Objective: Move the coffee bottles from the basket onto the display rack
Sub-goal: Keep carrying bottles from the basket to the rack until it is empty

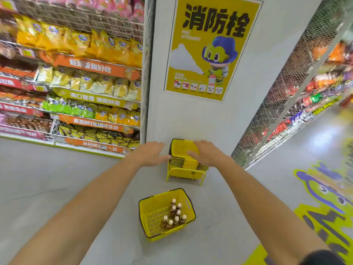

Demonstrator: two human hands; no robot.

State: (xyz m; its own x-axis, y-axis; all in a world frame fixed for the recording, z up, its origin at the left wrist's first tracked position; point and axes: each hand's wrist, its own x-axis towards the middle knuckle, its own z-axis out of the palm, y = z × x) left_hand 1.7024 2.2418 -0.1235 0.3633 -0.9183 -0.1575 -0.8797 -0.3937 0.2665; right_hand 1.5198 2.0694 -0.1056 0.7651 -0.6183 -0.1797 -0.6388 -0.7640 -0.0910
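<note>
On the grey floor point(57, 178), toward the lower middle, the yellow basket point(152, 217) holds several coffee bottles point(174, 215) standing upright at its right side, their labels too small to read. The left hand point(150, 153) is spread and holds nothing. The right hand point(205, 153), fingers relaxed, hides part of a stack of baskets point(183, 167); whether it touches them cannot be told.

The basket point(152, 205) is open on top. Its bottles point(175, 214) crowd the right side, and the left side is free. A basket stack point(186, 165) stands behind, by the wall point(191, 119). Floor point(76, 178) lies open around.
</note>
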